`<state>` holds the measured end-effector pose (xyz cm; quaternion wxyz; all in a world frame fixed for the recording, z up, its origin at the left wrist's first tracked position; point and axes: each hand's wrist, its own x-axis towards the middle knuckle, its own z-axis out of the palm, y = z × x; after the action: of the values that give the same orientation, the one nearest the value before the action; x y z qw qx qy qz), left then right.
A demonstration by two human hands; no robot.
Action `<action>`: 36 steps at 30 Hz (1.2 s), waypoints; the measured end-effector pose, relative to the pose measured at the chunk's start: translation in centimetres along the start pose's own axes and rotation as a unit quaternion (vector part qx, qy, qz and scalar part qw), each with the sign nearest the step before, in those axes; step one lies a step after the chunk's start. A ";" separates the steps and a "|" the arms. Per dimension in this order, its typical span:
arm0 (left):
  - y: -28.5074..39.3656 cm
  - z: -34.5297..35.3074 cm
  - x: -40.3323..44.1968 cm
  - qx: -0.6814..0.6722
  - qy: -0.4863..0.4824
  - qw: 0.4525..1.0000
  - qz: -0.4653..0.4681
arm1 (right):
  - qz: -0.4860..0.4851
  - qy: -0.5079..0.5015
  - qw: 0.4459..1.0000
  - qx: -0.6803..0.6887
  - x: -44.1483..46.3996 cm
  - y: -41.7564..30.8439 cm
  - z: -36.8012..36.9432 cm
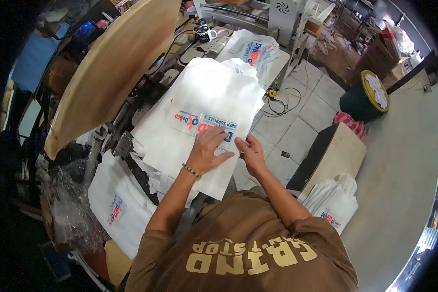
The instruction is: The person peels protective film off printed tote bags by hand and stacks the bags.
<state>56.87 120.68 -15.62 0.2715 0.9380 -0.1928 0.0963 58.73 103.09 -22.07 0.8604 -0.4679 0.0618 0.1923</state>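
Note:
A stack of white printed bags lies in front of me, with blue and red lettering on the top one. My left hand, a beaded bracelet at its wrist, rests on the top bag with fingers spread over the print. Under those fingers is a rectangular printed patch reading "SBFP SUPPLIES"; whether it is a loose film or part of the bag I cannot tell. At the stack's right edge, my right hand has its thumb and curled fingers closed on the bag's border.
More printed bags lie at the back, lower left and lower right. A curved wooden board rises at left. A mug stands beyond the stack. Cables lie on the tiled floor near a green bin.

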 end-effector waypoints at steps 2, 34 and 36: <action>-0.9 0.9 -0.3 -0.006 0.009 1.000 0.010 | 0.009 -0.003 1.000 -0.013 0.1 0.3 -0.4; -11.1 -4.9 3.0 0.077 0.145 0.976 -0.141 | 0.013 -0.015 0.999 -0.026 -0.4 0.1 -0.9; -8.8 -4.4 2.0 0.180 0.193 0.964 -0.032 | 0.011 -0.002 0.999 -0.030 -0.5 -0.1 -0.7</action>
<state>62.04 129.29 -15.55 0.1328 0.9407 -0.0860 0.3000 58.37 102.34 -22.22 0.8440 -0.4921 0.0595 0.2049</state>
